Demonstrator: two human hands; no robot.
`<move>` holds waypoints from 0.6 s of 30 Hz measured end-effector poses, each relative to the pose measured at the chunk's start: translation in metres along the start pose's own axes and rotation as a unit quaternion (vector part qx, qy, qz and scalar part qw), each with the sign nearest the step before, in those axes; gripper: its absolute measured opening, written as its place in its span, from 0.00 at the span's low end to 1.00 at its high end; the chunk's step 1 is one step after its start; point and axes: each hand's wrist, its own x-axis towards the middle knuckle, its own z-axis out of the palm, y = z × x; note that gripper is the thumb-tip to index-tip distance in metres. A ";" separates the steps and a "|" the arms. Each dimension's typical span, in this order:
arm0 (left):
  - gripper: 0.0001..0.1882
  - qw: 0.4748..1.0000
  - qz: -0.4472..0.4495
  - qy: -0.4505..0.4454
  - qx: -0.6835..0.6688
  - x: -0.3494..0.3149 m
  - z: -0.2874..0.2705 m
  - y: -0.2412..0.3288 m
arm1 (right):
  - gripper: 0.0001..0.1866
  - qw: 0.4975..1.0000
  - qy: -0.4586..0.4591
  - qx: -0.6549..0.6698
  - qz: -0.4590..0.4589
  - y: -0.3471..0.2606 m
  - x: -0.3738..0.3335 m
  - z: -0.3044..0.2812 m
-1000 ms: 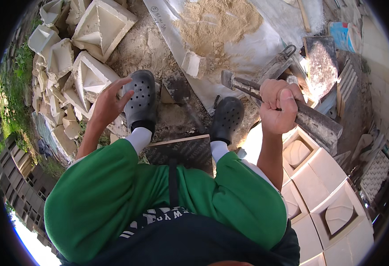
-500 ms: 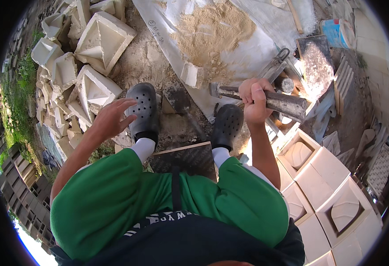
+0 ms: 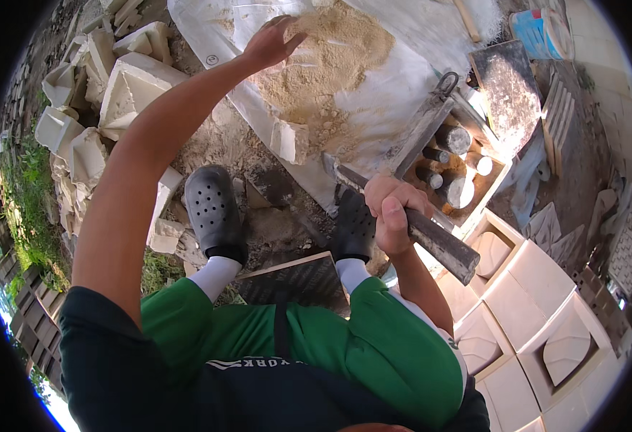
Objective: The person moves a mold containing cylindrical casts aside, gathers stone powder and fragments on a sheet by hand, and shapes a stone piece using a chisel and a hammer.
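My left hand (image 3: pixel 271 43) reaches far forward to the upper left edge of a pile of tan sand (image 3: pixel 352 50). Its fingers are stretched out with nothing in them; whether they touch the sand I cannot tell. My right hand (image 3: pixel 395 209) is wrapped round a tool with a thick, round, grey-brown handle and a flat metal end (image 3: pixel 442 248). The metal end points forward and left, above my right shoe, while the thick butt slants back toward pale moulded blocks. A pale broken block (image 3: pixel 289 140) stands on the white sheet (image 3: pixel 244 104) at the sand's near edge.
Broken pale moulds (image 3: pixel 140 86) are heaped at left. A wooden box (image 3: pixel 499 176) holding several cylinders sits right of the tool. Pale moulded blocks (image 3: pixel 521 288) stand in rows at lower right. Farther off are a dusty dark board (image 3: pixel 507 90) and a blue-and-white bucket (image 3: pixel 535 32).
My left hand has moved from above my left shoe forward to the sand. My right hand has come nearer and left with the tool, whose butt now tilts lower.
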 end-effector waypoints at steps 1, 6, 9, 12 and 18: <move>0.27 0.997 -0.017 0.071 -0.021 0.018 0.020 -0.009 | 0.13 1.000 -0.016 0.003 -0.001 -0.001 -0.001 0.000; 0.24 0.981 0.028 0.194 -0.005 0.040 0.079 0.001 | 0.12 1.000 -0.017 -0.003 -0.004 -0.003 -0.001 -0.014; 0.23 0.986 0.090 0.126 -0.059 0.016 0.075 0.011 | 0.12 1.000 -0.005 0.006 -0.004 -0.003 0.001 -0.020; 0.22 0.983 0.158 0.057 -0.074 -0.008 0.066 0.012 | 0.13 1.000 -0.001 0.022 0.007 -0.001 0.005 -0.019; 0.19 0.980 0.117 0.078 -0.144 0.028 0.058 0.036 | 0.14 1.000 -0.014 -0.013 0.011 -0.003 0.006 -0.014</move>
